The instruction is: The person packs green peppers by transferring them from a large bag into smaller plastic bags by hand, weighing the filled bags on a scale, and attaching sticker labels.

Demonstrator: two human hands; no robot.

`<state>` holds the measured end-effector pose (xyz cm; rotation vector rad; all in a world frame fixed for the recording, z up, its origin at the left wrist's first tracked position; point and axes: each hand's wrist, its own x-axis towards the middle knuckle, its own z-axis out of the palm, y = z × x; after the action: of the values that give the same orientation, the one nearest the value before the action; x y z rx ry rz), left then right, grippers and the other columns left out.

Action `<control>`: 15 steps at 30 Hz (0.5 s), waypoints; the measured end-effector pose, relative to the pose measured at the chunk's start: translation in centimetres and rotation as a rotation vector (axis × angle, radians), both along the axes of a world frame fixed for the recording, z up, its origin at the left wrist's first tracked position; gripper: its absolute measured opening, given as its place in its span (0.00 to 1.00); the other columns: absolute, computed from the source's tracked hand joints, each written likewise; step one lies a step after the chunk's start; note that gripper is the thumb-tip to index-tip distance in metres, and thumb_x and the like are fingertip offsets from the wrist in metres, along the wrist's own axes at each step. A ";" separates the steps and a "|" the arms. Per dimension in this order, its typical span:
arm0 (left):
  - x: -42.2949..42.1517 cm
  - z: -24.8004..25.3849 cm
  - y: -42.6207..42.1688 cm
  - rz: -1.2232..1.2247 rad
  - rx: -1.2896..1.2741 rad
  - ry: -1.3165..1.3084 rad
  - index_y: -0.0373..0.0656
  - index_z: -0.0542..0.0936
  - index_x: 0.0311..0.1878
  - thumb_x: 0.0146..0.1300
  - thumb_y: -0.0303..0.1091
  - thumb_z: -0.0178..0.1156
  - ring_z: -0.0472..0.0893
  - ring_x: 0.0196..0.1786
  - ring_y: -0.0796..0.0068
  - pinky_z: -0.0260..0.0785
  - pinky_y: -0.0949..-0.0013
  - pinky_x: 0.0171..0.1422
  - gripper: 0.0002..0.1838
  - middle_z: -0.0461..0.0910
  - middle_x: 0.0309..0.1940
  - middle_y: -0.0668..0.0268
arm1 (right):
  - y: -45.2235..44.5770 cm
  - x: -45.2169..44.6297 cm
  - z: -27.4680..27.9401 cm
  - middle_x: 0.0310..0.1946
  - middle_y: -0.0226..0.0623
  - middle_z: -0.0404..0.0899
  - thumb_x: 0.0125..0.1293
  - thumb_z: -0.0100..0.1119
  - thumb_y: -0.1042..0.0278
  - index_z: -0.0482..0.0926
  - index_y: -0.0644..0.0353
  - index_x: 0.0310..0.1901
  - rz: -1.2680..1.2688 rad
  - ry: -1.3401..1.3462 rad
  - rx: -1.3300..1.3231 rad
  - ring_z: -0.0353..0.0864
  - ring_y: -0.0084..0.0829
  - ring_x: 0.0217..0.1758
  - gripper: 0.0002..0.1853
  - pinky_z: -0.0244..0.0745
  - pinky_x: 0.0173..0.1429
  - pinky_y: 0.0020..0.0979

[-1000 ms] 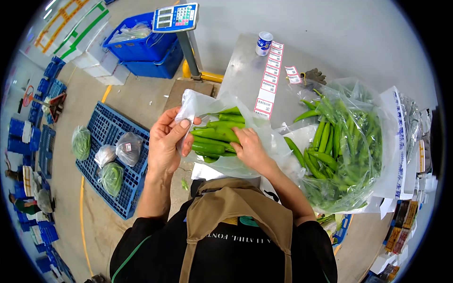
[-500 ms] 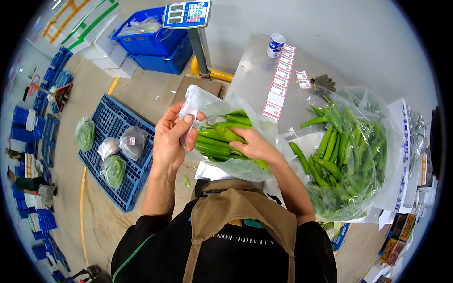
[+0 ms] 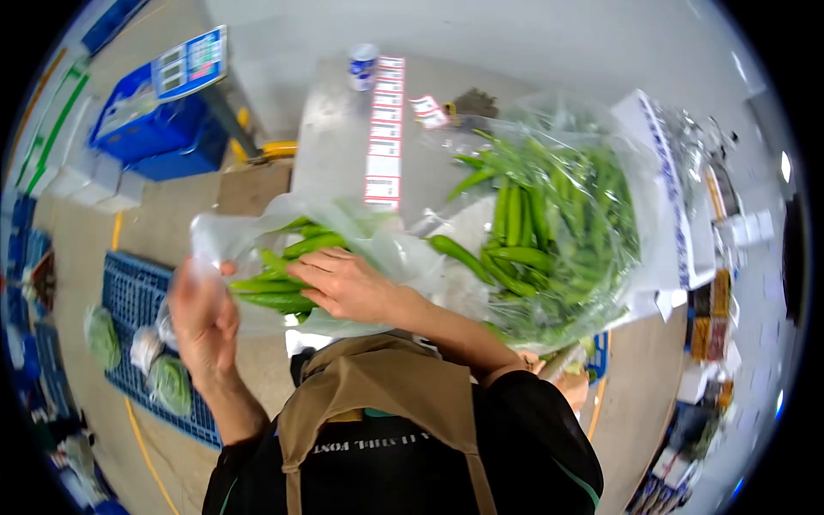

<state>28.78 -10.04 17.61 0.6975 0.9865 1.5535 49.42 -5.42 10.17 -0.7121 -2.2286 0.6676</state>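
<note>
My left hand [image 3: 204, 318], smeared by motion, pinches the rim of a translucent plastic bag [image 3: 225, 236] on its left side. Green peppers [image 3: 275, 300] lie lengthwise inside this bag. My right hand [image 3: 345, 287] reaches into the bag's mouth, its fingers bent over the peppers and its palm down. To the right, a larger clear bag [image 3: 592, 300] lies open on the metal table [image 3: 330, 129], full of long green peppers [image 3: 519, 219]. A single pepper [image 3: 461, 257] rests at its left edge, near my right forearm.
A strip of labels [image 3: 386, 129], a can [image 3: 362, 69] and a dark glove [image 3: 476, 103] lie on the table. Left are a scale display [image 3: 189, 64], blue crates [image 3: 142, 120] and a blue pallet [image 3: 129, 287] with bagged vegetables. Another person's hand [image 3: 573, 388] shows below the table.
The view has swung right, so everything sits farther left. My right hand has shifted from gripping a pepper to lying over the peppers. My left hand stays at the bag's rim.
</note>
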 end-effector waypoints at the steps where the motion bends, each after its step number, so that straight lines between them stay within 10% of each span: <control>1: -0.1 0.0 -0.1 0.016 0.002 0.013 0.36 0.68 0.54 0.60 0.29 0.58 0.61 0.13 0.87 0.53 0.86 0.12 0.20 0.76 0.38 0.54 | -0.1 1.4 0.8 0.43 0.46 0.74 0.50 0.59 0.78 0.73 0.67 0.47 -0.038 0.106 0.014 0.74 0.45 0.49 0.20 0.70 0.52 0.40; 8: -0.6 -0.3 0.3 -0.060 0.021 -0.099 0.34 0.70 0.48 0.63 0.24 0.53 0.58 0.13 0.88 0.53 0.87 0.10 0.11 0.75 0.37 0.53 | -0.9 19.2 -4.7 0.43 0.43 0.71 0.44 0.57 0.78 0.72 0.60 0.49 -1.029 -0.908 -0.063 0.68 0.44 0.49 0.25 0.62 0.54 0.42; 15: 0.0 -1.0 1.5 -0.074 -0.017 -0.114 0.35 0.69 0.50 0.63 0.24 0.53 0.59 0.13 0.88 0.52 0.87 0.10 0.13 0.74 0.36 0.54 | -2.0 26.7 -7.0 0.37 0.41 0.74 0.43 0.66 0.68 0.73 0.58 0.40 -1.108 -1.065 -0.005 0.71 0.42 0.45 0.20 0.63 0.48 0.42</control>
<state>28.75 -8.50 16.64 0.6195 0.8786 1.5016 76.07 -7.44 3.13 -2.4200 -2.0794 -0.3826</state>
